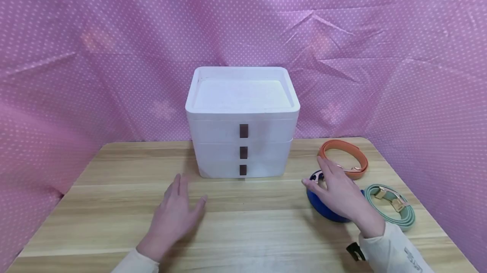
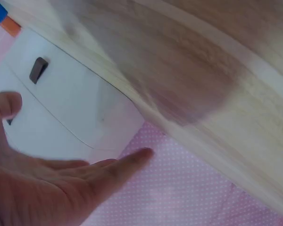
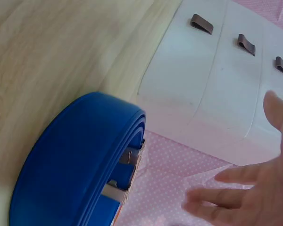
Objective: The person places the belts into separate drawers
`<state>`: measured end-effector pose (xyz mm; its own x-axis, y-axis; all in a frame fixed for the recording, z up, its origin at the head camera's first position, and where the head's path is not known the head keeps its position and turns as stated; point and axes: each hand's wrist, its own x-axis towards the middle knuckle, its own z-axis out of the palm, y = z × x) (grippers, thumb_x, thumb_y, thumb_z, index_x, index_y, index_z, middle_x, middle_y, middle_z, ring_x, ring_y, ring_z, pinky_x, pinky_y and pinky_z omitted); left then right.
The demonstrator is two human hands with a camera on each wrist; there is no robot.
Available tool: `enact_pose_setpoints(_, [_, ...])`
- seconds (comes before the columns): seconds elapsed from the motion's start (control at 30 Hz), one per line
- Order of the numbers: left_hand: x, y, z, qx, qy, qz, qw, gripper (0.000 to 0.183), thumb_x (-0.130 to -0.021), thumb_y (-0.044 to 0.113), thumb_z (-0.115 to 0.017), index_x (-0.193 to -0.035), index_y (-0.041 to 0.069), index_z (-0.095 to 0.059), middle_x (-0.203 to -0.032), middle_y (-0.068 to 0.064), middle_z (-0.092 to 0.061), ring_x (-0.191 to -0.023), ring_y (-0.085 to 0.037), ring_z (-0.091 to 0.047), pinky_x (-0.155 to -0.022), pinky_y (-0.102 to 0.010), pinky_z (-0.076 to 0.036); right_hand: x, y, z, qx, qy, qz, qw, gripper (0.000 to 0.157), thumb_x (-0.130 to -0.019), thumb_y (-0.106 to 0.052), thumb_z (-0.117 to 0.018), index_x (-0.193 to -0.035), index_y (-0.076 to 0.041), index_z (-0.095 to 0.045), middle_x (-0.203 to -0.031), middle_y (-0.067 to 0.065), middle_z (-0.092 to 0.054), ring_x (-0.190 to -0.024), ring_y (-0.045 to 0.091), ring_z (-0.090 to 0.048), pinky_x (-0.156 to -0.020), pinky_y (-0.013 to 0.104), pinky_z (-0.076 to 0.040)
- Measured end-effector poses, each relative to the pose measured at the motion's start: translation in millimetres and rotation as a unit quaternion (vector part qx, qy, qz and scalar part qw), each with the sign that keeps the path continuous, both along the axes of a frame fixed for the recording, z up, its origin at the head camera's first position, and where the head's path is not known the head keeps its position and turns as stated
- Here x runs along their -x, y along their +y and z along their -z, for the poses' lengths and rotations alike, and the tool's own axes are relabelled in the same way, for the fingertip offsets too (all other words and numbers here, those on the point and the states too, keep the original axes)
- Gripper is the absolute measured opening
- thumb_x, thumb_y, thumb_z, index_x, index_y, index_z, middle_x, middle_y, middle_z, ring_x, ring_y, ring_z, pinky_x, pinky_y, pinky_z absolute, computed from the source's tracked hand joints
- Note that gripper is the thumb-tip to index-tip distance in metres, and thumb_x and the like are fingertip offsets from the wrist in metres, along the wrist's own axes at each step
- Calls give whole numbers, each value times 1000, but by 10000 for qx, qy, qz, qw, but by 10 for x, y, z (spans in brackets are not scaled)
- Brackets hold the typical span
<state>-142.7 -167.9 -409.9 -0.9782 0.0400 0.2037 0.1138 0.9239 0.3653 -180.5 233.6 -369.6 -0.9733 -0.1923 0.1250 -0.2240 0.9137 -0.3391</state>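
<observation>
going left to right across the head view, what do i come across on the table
Left hand → white drawer unit → coiled blue belt → coiled green belt

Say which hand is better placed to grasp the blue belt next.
Probably the right hand: it is empty and, in the head view, overlaps the blue belt. The left hand, also empty, is well to the belt's left.
</observation>
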Motion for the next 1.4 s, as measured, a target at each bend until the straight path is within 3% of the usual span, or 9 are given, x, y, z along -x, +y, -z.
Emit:
enact_pose_setpoints(0.1, [43,-44,-49,-499,46,-21,9987,78,-99,44,-53,-146,-13,-27,-148,-34,-30,-130,-52,-36,-99,-66,-39,15,-22,-16,415,225,-1,9989,78,-96,-58,-50,-144,4,-44,-135,23,-53,-126,42,-46,-100,62,-39])
enact_pose_setpoints(0.17, [82,-86,-75,-832,107,-31,9965,71,-100,38,-53,-144,-13,-32,-145,-33,-36,-130,-49,-36,-105,-63,-34,25,-42,-25,724,351,-123,9967,60,-99,-47,-53,-135,2,-54,-120,16,-63,-112,33,-57,-93,55,-48])
enact_pose_setpoints(0.33, [185,-190,-134,-1816,370,-47,9827,50,-99,23,-55,-136,-9,-47,-138,-27,-47,-127,-45,-44,-105,-57,-38,35,-97,-45,1463,453,-572,9865,30,-101,-30,-56,-118,-6,-66,-102,0,-68,-92,16,-63,-80,41,-55])
enact_pose_setpoints(0.4, [227,-215,-158,-2441,387,13,9690,44,-99,17,-55,-135,-8,-49,-136,-26,-50,-125,-42,-48,-104,-51,-42,39,-120,-58,1684,342,-677,9828,27,-102,-29,-56,-117,-9,-67,-101,-2,-69,-91,13,-63,-80,39,-55])
enact_pose_setpoints(0.57, [318,-248,-207,-3801,314,90,9244,38,-101,12,-55,-134,-6,-52,-135,-21,-55,-125,-31,-52,-103,-35,-44,63,-201,-106,2068,-163,-848,9746,28,-102,-31,-54,-119,-12,-66,-101,-4,-69,-94,13,-65,-83,40,-56])
enact_pose_setpoints(0.73, [408,-273,-321,-4024,435,11,9144,39,-102,18,-54,-136,-2,-53,-135,-15,-57,-125,-24,-52,-107,-34,-41,109,-312,-174,2344,-550,-991,9655,34,-103,-34,-53,-124,-11,-63,-106,0,-69,-98,18,-65,-85,43,-56])
enact_pose_setpoints(1.07, [811,-387,-643,-3935,1009,169,9136,47,-103,27,-52,-142,1,-48,-143,-12,-51,-132,-24,-46,-110,-35,-36,244,-638,-306,3288,-712,-1361,9318,39,-104,-31,-50,-125,0,-62,-109,12,-69,-94,24,-69,-80,40,-59])
enact_pose_setpoints(1.3, [1028,-333,-868,-4012,1122,256,9087,51,-102,35,-53,-143,5,-48,-143,-10,-51,-132,-23,-46,-110,-32,-37,313,-780,-328,3338,-468,-1517,9292,36,-104,-26,-51,-125,1,-61,-113,15,-67,-94,22,-68,-80,35,-59])
enact_pose_setpoints(1.4, [1134,-296,-992,-4193,1160,334,8998,52,-102,35,-53,-143,4,-48,-143,-11,-51,-130,-22,-47,-108,-31,-40,334,-830,-364,3454,-437,-1438,9263,33,-104,-23,-52,-126,-1,-61,-116,14,-66,-97,26,-67,-81,33,-58])
